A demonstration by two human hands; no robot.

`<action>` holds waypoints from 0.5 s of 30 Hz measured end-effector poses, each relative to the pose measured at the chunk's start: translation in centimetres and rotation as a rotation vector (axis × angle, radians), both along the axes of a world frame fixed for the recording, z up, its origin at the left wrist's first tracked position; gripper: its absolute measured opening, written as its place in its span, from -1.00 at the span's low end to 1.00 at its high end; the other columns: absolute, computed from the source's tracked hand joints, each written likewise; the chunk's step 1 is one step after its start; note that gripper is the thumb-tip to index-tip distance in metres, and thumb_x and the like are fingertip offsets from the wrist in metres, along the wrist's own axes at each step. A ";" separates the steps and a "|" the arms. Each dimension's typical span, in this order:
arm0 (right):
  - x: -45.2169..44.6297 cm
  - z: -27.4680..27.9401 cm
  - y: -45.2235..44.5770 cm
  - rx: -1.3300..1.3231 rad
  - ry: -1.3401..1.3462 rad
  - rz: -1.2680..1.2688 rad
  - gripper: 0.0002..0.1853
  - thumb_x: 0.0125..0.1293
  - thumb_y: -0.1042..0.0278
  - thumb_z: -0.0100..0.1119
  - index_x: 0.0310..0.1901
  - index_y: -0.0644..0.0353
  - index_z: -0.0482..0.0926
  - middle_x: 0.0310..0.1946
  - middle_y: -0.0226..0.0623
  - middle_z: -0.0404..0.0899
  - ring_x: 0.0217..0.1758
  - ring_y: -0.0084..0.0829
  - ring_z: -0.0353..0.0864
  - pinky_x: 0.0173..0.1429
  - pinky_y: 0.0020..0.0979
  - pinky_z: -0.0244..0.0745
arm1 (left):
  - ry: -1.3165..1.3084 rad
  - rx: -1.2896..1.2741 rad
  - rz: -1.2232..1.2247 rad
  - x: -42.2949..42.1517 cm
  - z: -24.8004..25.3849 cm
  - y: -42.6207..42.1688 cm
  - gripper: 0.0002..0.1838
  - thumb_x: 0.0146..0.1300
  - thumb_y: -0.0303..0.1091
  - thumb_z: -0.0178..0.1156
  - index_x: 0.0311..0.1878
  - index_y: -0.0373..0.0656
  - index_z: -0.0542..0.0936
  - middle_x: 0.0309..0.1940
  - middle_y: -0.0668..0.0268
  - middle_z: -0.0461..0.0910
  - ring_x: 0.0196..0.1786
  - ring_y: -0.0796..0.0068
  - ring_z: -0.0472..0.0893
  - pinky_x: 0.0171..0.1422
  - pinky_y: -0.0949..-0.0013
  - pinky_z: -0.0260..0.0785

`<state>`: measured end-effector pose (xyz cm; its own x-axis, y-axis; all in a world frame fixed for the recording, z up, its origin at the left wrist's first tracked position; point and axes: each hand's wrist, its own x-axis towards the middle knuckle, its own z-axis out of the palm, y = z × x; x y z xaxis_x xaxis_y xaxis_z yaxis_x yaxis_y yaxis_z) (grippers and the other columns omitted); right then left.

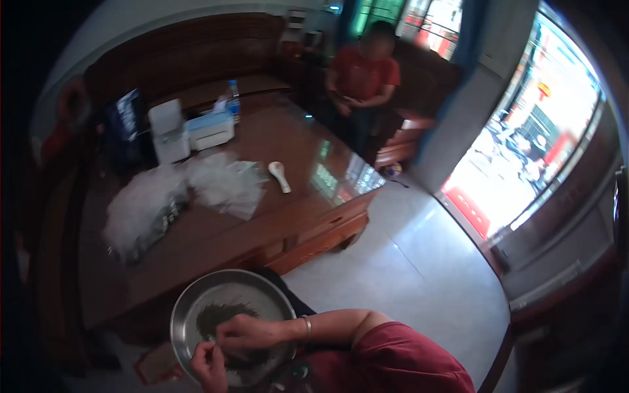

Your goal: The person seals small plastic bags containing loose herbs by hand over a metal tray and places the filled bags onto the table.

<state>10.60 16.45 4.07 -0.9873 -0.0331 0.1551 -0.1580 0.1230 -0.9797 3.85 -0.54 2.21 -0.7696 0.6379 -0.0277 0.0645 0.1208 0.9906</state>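
Observation:
A round metal basin sits low in front of me, with a heap of dark green, loose, leafy-looking bits in it. Over the heap, my right hand reaches in from the right, its fingers pinched together. My left hand is at the basin's near left rim, thumb and fingers closed close to the right fingertips. Something small and pale may be between the two hands, but it is too blurred to name.
Beyond the basin, a brown wooden table bears clear plastic bags, a white spoon, a tissue box and a bottle. A person in a red shirt sits behind it. An open doorway is at right.

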 end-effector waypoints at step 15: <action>-0.3 -2.8 -0.2 0.130 0.240 -0.163 -0.85 0.13 0.40 0.05 -0.54 0.25 0.46 -0.66 -0.39 0.44 -0.64 -0.50 0.30 -0.51 -0.48 0.29 | -0.321 0.214 -0.101 -1.6 -3.7 -0.5 -0.92 0.11 -0.43 0.05 -0.32 -0.20 0.44 -0.45 0.34 0.39 -0.42 0.60 0.33 -0.30 0.58 0.20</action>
